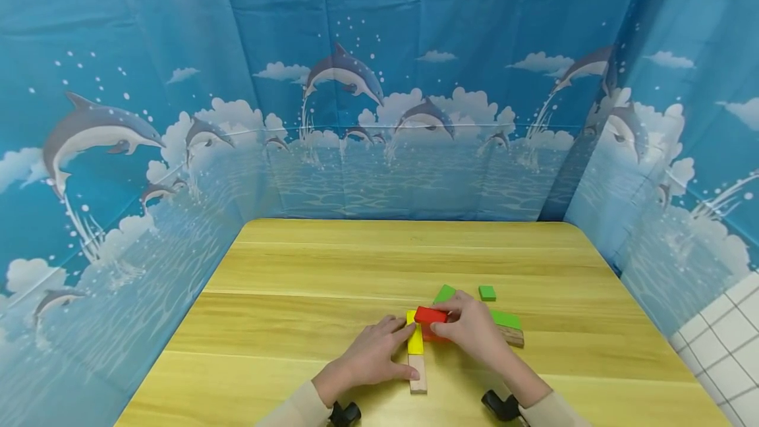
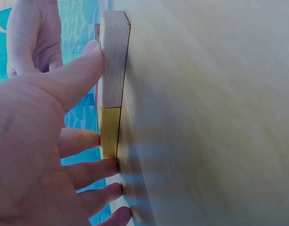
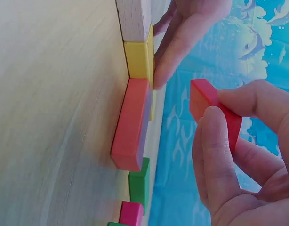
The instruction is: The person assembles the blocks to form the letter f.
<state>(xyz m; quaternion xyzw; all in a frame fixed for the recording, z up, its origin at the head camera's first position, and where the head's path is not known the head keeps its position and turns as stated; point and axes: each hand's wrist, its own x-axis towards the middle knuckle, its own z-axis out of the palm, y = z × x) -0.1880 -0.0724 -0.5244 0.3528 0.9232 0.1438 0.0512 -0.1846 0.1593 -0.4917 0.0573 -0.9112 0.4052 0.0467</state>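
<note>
Head view: a table (image 1: 332,262) with a dolphin curtain (image 1: 415,5) behind it and white tiles (image 1: 723,341) at the right edge; small blocks lie on the near half.
Left hand: (image 1: 373,351) fingers extended and relaxed, grasping nothing; the thumb touches the plain block, the forefinger the yellow block.
Right hand: (image 1: 471,325) pinches the upper red block between thumb and fingers.
Upper red block: (image 1: 431,315) lifted and tilted – the right wrist view shows a gap between it and the blocks below.
Lower red block: (image 1: 431,334) flat on the table; one end meets the right side of the yellow block.
Yellow block: (image 1: 416,344) on the table, end to end with the plain block (image 1: 418,377), which lies nearer the person.
Greens: one green block (image 1: 445,292) lies just beyond the right hand; a small green square (image 1: 487,293) sits apart to its right; a green piece (image 1: 506,319) adjoins a brown block (image 1: 512,336) – whether stacked or side by side, I cannot tell.
Magenta block: (image 3: 131,213) near the greens in the right wrist view.
Sleeves: cream (image 1: 299,407), with black gear (image 1: 501,405) at the wrists.
</note>
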